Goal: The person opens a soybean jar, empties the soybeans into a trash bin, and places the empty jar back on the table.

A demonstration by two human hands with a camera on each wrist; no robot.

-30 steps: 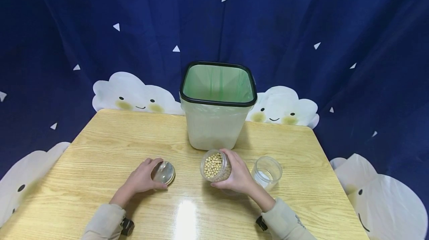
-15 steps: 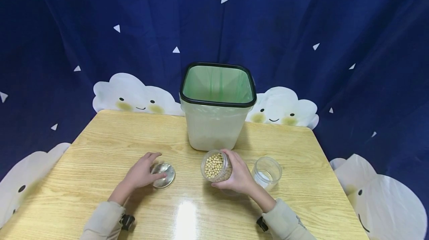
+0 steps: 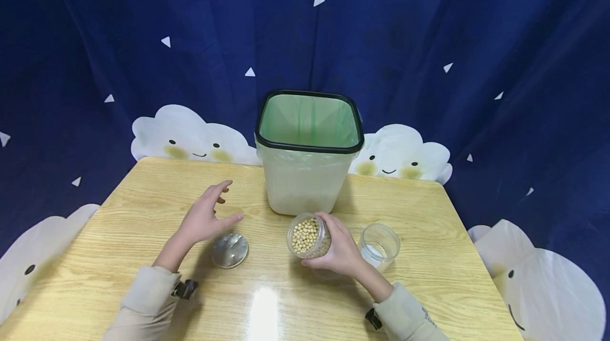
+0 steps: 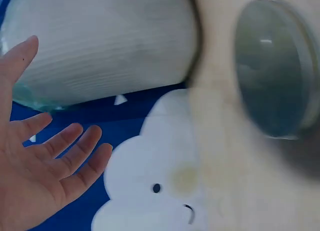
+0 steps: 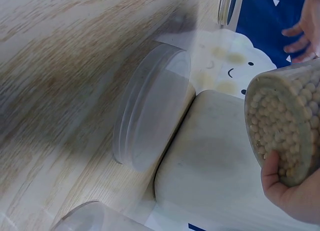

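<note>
My right hand (image 3: pixel 338 248) grips a clear jar of round yellowish beans (image 3: pixel 307 236) from its right side. The jar is uncapped and tilted to the left, and the beans are packed inside it. In the right wrist view the jar's base (image 5: pixel 274 128) shows, with a finger at its edge. My left hand (image 3: pixel 205 216) is raised over the table with its fingers spread and holds nothing. Nearer the table edge, below that hand, lies a round silvery lid (image 3: pixel 230 250); it also shows in the left wrist view (image 4: pixel 275 68).
A bin (image 3: pixel 307 179) with a black rim and green liner stands behind the jar. To the right, an uncapped clear jar (image 3: pixel 379 245) rests on the wooden table (image 3: pixel 429 288). Another clear container (image 5: pixel 155 108) sits under my right hand, mostly hidden in the head view.
My left hand has come off the silvery lid and moved up toward the back of the table, its fingers opening. The right hand and the jar of beans have stayed almost still.
</note>
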